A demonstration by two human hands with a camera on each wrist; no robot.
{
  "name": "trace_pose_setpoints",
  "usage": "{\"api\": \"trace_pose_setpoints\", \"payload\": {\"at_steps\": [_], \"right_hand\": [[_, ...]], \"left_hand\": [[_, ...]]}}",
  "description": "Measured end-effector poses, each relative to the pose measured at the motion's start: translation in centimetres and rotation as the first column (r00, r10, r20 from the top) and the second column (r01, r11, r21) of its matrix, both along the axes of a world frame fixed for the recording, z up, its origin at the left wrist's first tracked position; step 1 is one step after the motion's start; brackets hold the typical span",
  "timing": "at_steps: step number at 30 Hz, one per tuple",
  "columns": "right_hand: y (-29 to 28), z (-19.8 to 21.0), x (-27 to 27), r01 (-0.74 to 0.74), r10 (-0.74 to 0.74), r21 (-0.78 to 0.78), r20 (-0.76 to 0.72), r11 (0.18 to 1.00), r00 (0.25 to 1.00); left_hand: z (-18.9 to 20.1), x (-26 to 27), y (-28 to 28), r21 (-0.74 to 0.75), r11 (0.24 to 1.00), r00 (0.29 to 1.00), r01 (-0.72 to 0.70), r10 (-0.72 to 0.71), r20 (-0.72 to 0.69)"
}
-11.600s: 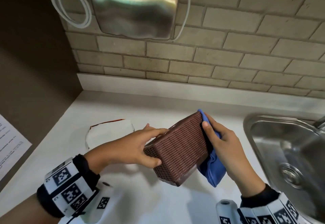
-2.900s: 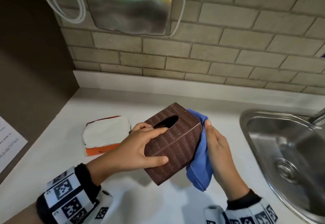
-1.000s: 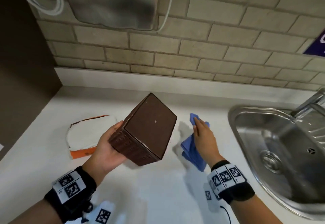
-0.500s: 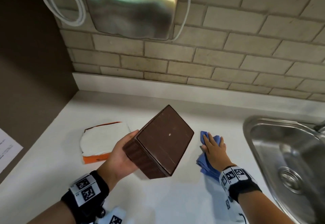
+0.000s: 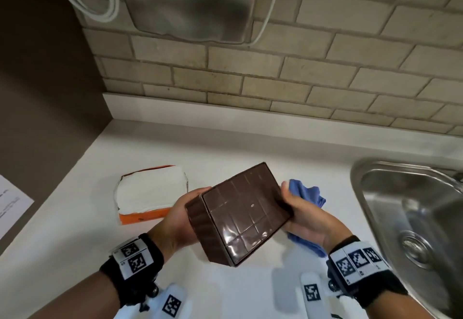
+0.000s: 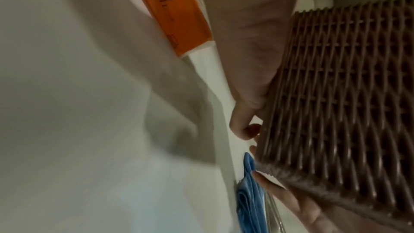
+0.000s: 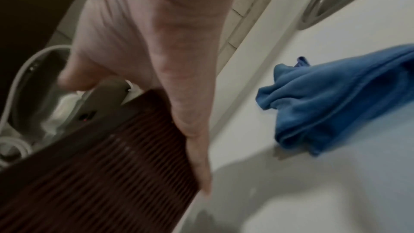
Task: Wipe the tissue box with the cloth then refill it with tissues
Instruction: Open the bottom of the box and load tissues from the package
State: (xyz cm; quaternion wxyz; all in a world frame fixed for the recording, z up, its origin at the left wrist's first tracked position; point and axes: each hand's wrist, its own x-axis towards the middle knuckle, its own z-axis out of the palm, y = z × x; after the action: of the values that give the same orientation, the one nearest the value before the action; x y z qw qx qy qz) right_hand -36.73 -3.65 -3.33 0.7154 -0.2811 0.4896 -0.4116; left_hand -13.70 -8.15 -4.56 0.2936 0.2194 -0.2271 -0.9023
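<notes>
The brown woven tissue box (image 5: 240, 212) is held above the counter, turned so its smooth gridded bottom faces up. My left hand (image 5: 181, 214) grips its left side, and the woven wall (image 6: 336, 112) fills the left wrist view. My right hand (image 5: 298, 214) grips the right side (image 7: 112, 174), thumb over the top edge. The blue cloth (image 5: 309, 196) lies crumpled on the counter behind and under my right hand, also seen in the right wrist view (image 7: 336, 98). A white tissue stack in an orange wrapper (image 5: 150, 193) lies to the left.
A steel sink (image 5: 411, 218) is set into the white counter (image 5: 225, 148) on the right. A metal hand dryer (image 5: 190, 3) with a white cable hangs on the tiled wall. A dark wall with a paper sheet (image 5: 12, 206) closes the left side.
My right hand let go of the blue cloth on the counter and took hold of the box's right side. The box now shows its bottom, held by both hands.
</notes>
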Motion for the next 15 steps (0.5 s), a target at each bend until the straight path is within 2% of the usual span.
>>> {"api": "trace_pose_setpoints", "payload": {"at_steps": [2,4,6,9,12,15], "right_hand": [[0.8,-0.4,0.1,-0.070,0.071,0.043,-0.028,0.997,0.997],[1.3,-0.9,0.2,-0.055,0.062,0.123,-0.059,0.991,0.996],[1.4,-1.6,0.2,0.035,-0.030,0.184,-0.028,0.982,0.999],[1.7,-1.8,0.2,0.166,-0.172,0.169,0.019,0.972,0.985],[1.5,-2.1,0.1,0.260,-0.252,0.105,-0.086,0.960,0.964],[0.8,-2.6,0.6,0.248,-0.231,0.065,-0.203,0.967,0.952]], "left_hand": [[-1.1,0.2,0.2,0.103,0.982,0.963,-0.158,0.131,0.235],[-2.5,0.2,0.3,0.155,0.967,0.954,-0.205,0.162,0.252],[-3.3,0.1,0.0,0.154,0.968,0.925,-0.197,0.132,0.357],[-3.8,0.7,-0.9,0.226,0.959,0.937,-0.170,0.086,0.339],[-4.1,1.4,-1.9,0.154,0.969,0.925,-0.195,0.129,0.359],[-3.9,1.0,-1.7,-0.037,0.978,0.882,-0.206,0.202,0.425]]}}
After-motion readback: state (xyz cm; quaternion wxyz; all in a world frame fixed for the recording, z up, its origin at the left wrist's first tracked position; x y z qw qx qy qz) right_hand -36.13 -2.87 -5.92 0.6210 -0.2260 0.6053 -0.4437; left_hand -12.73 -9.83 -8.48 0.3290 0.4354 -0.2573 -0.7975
